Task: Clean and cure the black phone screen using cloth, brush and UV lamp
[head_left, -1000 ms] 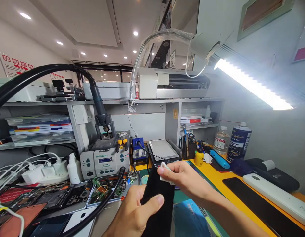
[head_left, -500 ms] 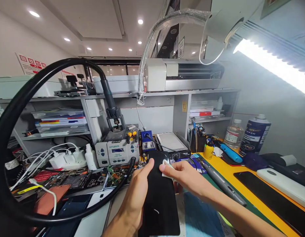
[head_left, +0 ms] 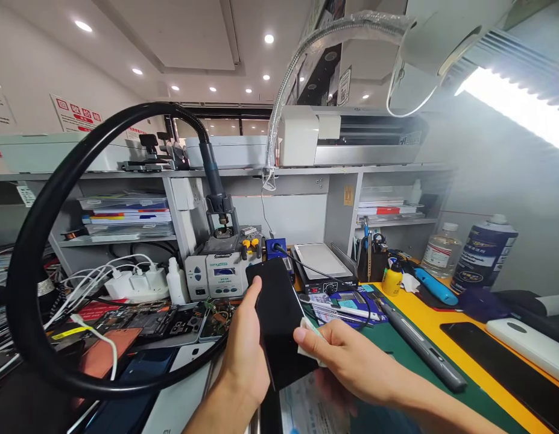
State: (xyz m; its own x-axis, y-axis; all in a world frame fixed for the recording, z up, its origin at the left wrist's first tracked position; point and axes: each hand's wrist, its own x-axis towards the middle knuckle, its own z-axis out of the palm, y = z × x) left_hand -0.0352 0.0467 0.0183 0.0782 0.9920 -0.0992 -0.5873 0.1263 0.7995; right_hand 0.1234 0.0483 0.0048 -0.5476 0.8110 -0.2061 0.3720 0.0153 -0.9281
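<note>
A black smartphone (head_left: 281,313) is held up at the middle of the view, its dark glossy face toward me and its top tilted to the left. My left hand (head_left: 247,343) grips its left edge, thumb along the side and the other fingers hidden behind it. A small white wipe (head_left: 312,337) is pinched in my right hand (head_left: 337,349), pressed against the phone's right edge. Under the phone lies a clear plastic sheet or bag (head_left: 313,404) with print on it, partly covered by my hands.
A thick black hose (head_left: 17,289) loops across the left side, from a hot-air station (head_left: 225,274). Circuit boards and phones (head_left: 125,380) crowd the left bench. On the right are a grey pen-like tool (head_left: 424,346), a black panel (head_left: 500,361), a yellow bottle (head_left: 391,280) and a spray can (head_left: 485,256).
My right hand with the wipe has slid down from the phone's upper part to its right edge. The phone has tilted and turned, its top shifting left. The view has swung slightly left.
</note>
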